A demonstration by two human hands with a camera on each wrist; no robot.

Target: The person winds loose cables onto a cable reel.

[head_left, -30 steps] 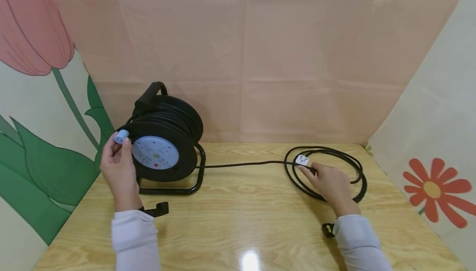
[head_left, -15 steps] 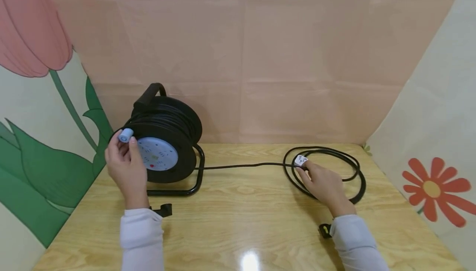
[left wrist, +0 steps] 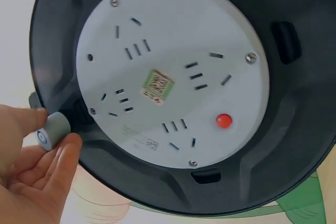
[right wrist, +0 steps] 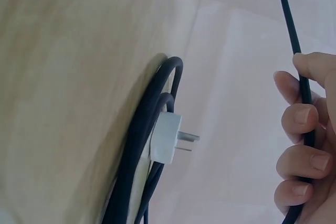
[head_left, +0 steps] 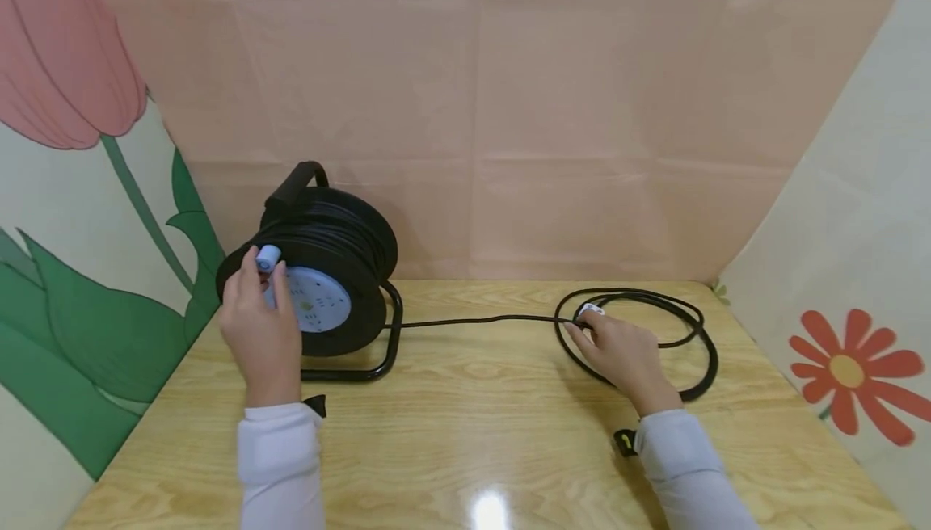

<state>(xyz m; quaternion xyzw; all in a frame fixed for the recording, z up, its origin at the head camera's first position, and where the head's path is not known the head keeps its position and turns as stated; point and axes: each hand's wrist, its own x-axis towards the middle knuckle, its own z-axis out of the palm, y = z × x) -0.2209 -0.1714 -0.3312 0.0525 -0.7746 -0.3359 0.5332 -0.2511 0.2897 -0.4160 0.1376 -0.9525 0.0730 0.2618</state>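
On the left of the head view stands a black cable reel [head_left: 342, 219] wound with black cable, its pale round socket plate [head_left: 320, 304] facing me. My left hand [head_left: 260, 336] pinches the reel's small pale blue winding knob [head_left: 268, 258] between thumb and fingers. The left wrist view shows the knob [left wrist: 54, 130] at the reel's outer rim and a red button [left wrist: 224, 121] on the plate. My right hand [head_left: 627, 356] grips the black cable [head_left: 473, 321], which runs fairly straight to the reel. In the right wrist view the fingers curl around that cable [right wrist: 285, 11].
Loose cable coils [head_left: 709, 376] lie on the wooden table [head_left: 465, 417] at the right. A white plug [right wrist: 165, 137] with metal pins sits among them. The reel stands on a black tubular frame [head_left: 395, 328]. Papered walls [head_left: 465, 110] enclose the back and sides.
My left hand has moved right and slightly up with the knob, and the socket plate has turned, its red button now hidden in the head view. My right hand has shifted slightly left.
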